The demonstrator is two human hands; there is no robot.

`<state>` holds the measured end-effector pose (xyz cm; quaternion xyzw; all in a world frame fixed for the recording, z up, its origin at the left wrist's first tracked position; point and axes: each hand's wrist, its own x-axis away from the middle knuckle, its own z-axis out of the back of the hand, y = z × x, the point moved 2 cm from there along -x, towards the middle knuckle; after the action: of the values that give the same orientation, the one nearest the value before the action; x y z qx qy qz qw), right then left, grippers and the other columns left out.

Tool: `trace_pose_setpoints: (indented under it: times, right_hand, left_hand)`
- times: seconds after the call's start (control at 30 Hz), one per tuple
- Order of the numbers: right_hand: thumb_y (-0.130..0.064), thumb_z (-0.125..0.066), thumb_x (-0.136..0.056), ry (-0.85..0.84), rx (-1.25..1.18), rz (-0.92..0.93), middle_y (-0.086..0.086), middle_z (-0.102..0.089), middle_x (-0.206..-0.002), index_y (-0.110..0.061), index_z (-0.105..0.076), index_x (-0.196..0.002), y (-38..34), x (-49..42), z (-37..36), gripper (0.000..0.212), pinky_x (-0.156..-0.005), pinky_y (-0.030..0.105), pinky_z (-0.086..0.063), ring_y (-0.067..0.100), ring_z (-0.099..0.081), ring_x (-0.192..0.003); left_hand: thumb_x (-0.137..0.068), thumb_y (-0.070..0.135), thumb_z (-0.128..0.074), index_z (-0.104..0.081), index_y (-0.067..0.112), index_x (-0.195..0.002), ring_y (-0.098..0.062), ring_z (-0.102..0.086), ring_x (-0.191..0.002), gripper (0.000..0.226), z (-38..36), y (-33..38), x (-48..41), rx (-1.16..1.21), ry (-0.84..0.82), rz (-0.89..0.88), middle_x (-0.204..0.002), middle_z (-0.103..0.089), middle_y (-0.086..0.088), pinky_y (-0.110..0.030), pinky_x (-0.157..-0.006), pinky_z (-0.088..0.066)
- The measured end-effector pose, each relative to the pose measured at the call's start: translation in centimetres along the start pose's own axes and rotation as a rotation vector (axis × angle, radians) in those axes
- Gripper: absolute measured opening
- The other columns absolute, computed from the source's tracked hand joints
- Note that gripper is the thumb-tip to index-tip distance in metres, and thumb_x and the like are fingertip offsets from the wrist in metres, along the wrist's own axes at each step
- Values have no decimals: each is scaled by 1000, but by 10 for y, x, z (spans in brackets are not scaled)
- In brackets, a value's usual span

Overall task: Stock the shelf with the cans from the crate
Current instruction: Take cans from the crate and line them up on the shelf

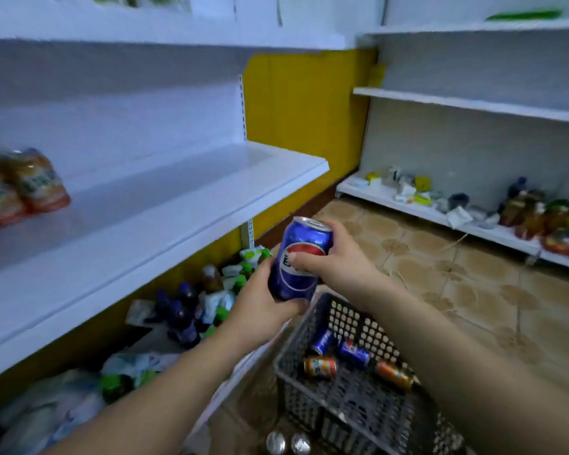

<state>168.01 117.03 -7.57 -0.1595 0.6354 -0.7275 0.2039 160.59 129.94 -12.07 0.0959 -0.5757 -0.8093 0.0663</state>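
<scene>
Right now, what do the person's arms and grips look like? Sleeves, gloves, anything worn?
Bare hands and arms, nothing worn. Left forearm and right forearm show no sleeve up to the frame edge. Left grip and right grip: no gloves, rings, watch or wristband visible.

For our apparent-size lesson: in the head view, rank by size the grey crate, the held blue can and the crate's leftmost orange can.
1. grey crate
2. blue can
3. orange can; it lies farther from the camera, so true sizes may match.
</scene>
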Motion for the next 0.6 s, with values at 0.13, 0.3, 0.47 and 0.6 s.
trace_pose_setpoints:
  times: [0.13, 0.3, 0.47, 0.6]
  right_hand:
    - [-16, -83, -69, -83, 77, 104, -2, -62, -108, -26, -45, -122, -54, 13, -57, 66, -84, 36, -56, 16, -65, -96]
    - [-15, -81, -72, -223, 63, 196, -3, -62, -105, -24, -46, -121, -91, 30, -152, 61, -79, 29, -55, 16, -64, -93]
    - [-18, -80, -72, -417, 89, 244, -1, -60, -112, -23, -44, -126, -117, 49, -260, 65, -78, 30, -53, 18, -62, -99]
    - [-17, -82, -71, -554, 86, 250, -2, -57, -117, -27, -44, -126, -123, 64, -338, 67, -83, 32, -51, 20, -59, -104]
  left_hand:
    - [-72, 19, -82, -40, 36, -118, 2, -61, -100, 65, 67, 28, 42, -99, 96, 6, -112, -61, 16, -22, -90, -51]
    - [-77, 26, -78, -42, 33, -127, -7, -58, -112, 62, 158, 35, 112, -249, 201, 75, -123, -58, 11, -36, -100, -47]
    - [-83, 52, -64, -33, 21, -147, -17, -40, -134, 78, 261, 13, 195, -632, 370, 318, -150, -39, 0, -31, -107, -34]
    - [-88, 61, -50, -29, 20, -149, -20, -30, -141, 76, 337, -21, 278, -903, 437, 598, -156, -29, -3, -32, -114, -26]
